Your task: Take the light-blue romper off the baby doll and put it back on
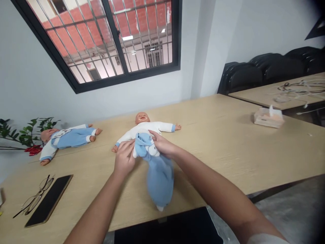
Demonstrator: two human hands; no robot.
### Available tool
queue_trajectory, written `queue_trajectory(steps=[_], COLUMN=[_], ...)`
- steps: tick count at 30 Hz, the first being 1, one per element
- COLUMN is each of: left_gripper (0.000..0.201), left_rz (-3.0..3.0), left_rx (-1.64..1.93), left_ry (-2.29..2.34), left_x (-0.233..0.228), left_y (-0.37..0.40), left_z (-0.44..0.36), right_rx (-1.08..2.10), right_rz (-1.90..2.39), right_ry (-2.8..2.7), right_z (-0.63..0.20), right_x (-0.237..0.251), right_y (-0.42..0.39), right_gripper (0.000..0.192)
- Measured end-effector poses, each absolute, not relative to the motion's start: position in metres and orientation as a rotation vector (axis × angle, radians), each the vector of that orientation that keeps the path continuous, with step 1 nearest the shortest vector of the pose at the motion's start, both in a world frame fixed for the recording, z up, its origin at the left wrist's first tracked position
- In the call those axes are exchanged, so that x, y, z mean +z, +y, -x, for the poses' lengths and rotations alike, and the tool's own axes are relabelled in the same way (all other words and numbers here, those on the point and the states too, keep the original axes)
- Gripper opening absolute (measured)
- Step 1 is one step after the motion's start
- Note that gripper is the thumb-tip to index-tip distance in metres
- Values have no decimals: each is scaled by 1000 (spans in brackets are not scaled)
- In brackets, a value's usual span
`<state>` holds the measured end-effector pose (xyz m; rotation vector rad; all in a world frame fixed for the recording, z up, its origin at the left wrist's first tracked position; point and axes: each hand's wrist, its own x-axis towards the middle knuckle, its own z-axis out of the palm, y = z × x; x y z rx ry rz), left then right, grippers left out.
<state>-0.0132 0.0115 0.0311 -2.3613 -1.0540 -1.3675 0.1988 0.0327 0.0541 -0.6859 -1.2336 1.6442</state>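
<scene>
A baby doll in a white long-sleeved top lies on its back on the table, head toward the window and arms spread. Light-blue overalls with a white animal-face patch stretch from its middle toward me. My left hand closes on the left side of the bunched upper part of the overalls. On the opposite side my right hand grips the same fabric near the patch. Both hands cover part of the doll's waist. Whether its legs are inside the overalls I cannot tell.
A second doll in blue overalls lies at the left by a green plant. Eyeglasses and a black phone lie near left. A tissue box and cables are at the right. A black chair stands at the near edge.
</scene>
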Motion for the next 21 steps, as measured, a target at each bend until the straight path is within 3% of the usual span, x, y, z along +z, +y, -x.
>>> queue_trajectory(steps=[5,15,19,21], left_gripper=[31,52,56,55], left_rz=[2178,2331,2193,2120], left_rx=[-1577,-1359,-1400,-1418], left_ry=[-1079,-1156,-1323,-1400], left_x=[30,39,41,41], left_y=[6,4,-1,-3], left_z=[6,9,2,-1], right_rx=[1616,1472,1426,1408], right_rz=[689,838,818,776], right_ry=[-1274,-1167,-1369,-1512], right_z=[-201,-179,-187,-201], right_x=[52,40,47,57], right_y=[40,28,30,33], right_gripper=[82,85,51,58])
